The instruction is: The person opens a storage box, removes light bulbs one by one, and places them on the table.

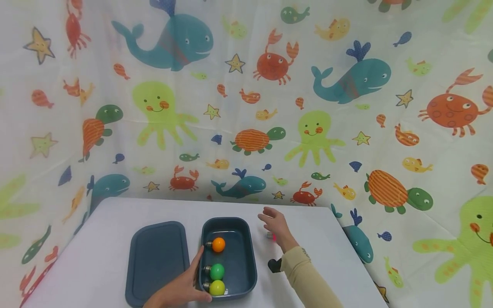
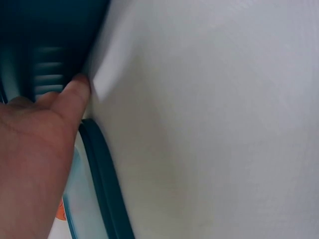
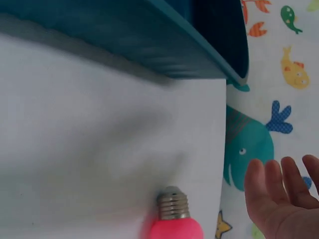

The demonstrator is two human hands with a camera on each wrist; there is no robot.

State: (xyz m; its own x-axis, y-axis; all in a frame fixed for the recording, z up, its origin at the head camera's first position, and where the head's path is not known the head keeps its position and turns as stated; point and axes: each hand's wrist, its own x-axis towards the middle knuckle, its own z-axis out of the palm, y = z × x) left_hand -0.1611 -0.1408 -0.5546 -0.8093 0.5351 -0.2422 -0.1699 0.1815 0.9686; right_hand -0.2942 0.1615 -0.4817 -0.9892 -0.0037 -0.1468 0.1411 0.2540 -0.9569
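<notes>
A white cloth printed with sea creatures (image 1: 231,122), among them teal whales, red crabs, green octopuses and orange-shelled turtles, hangs behind and beside a white tabletop (image 1: 323,239). On the table stands a dark blue rectangular container (image 1: 237,261) with rounded corners, its open top facing up. Just to its left lies a flat dark blue lid (image 1: 158,261), also with rounded corners.

Inside the container, three light bulbs lie along the left side, their metal screw bases pointing left: an orange bulb (image 1: 218,244) toward the far end, a green bulb (image 1: 217,271) nearer, and a yellow bulb (image 1: 217,288) close to the near wall, just beside the green one.

A pink bulb (image 3: 175,228) lies on the tabletop to the right of the container, apart from it, its silver threaded base turned toward the container. In the head view it is partly hidden by the right wrist.

The left hand (image 1: 185,285) is open and touches the container's left side, thumb spread toward the near corner and fingers against the outer wall. The right hand (image 1: 275,223) is raised above the table near the pink bulb, fingers extended, holding nothing. A beige sleeve (image 1: 308,273) covers the right forearm.
</notes>
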